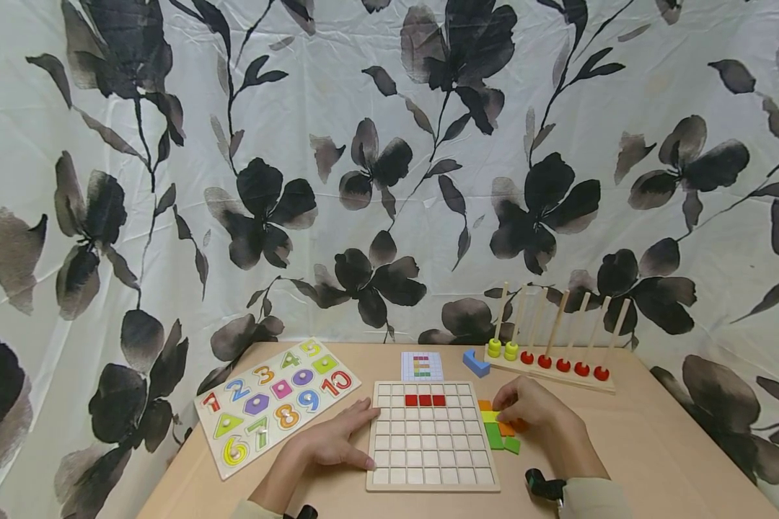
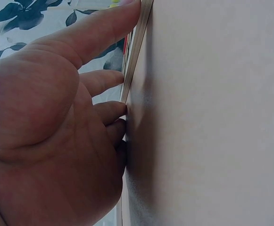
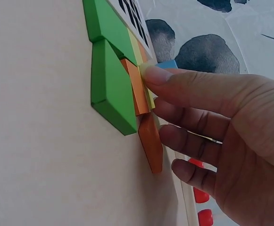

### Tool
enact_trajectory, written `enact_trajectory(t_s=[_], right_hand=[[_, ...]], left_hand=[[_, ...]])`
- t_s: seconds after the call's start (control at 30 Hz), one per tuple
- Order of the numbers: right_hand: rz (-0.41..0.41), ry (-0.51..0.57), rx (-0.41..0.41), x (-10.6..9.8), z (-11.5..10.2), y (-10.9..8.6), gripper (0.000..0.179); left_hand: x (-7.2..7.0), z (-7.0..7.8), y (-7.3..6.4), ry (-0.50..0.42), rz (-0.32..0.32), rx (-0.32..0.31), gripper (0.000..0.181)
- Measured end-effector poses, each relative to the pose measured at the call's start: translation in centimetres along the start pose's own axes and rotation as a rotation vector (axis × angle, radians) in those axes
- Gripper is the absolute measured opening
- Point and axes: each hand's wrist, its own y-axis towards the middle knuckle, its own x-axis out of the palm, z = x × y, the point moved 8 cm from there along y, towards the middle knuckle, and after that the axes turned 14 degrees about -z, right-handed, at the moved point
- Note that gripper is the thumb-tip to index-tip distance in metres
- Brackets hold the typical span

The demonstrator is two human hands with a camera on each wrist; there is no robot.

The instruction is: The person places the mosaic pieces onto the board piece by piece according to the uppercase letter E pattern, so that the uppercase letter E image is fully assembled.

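Observation:
A wooden grid board (image 1: 422, 455) lies in front of me, with a row of three red tiles (image 1: 425, 400) near its top. My left hand (image 1: 331, 438) rests along the board's left side, its thumb at the lower edge and fingers spread farther up. To the right of the board, my right hand (image 1: 539, 412) pinches a yellow tile (image 3: 150, 100) between thumb and index finger. Around it lie orange tiles (image 3: 152, 146) and green tiles (image 3: 112, 89). Behind the board is a small pattern card (image 1: 422, 366) with coloured rows.
On the left lies a number and shape puzzle board (image 1: 275, 406). At the back right stands a wooden peg rack (image 1: 574, 378) with red and yellow-green beads, a blue bracket-shaped block (image 1: 476, 363) beside it. A floral cloth (image 1: 389, 180) hangs behind the table.

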Motion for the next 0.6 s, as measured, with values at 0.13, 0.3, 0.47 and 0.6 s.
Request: enact_trajectory(t_s=[0.13, 0.3, 0.47, 0.6], right_hand=[[-0.001, 0.003, 0.007, 0.0, 0.1, -0.06, 0.015], [-0.002, 0.001, 0.0, -0.05, 0.02, -0.18, 0.016], [-0.002, 0.005, 0.012, 0.01, 0.15, -0.17, 0.016], [-0.008, 0.01, 0.01, 0.02, 0.2, -0.16, 0.018]], left_hand=[[0.02, -0.03, -0.02, -0.004, -0.001, 0.0, 0.097], [0.03, 0.04, -0.06, -0.001, -0.002, 0.003, 0.097], [0.05, 0.0, -0.05, -0.001, -0.005, 0.001, 0.097], [0.07, -0.09, 0.0, -0.007, -0.008, -0.003, 0.097]])
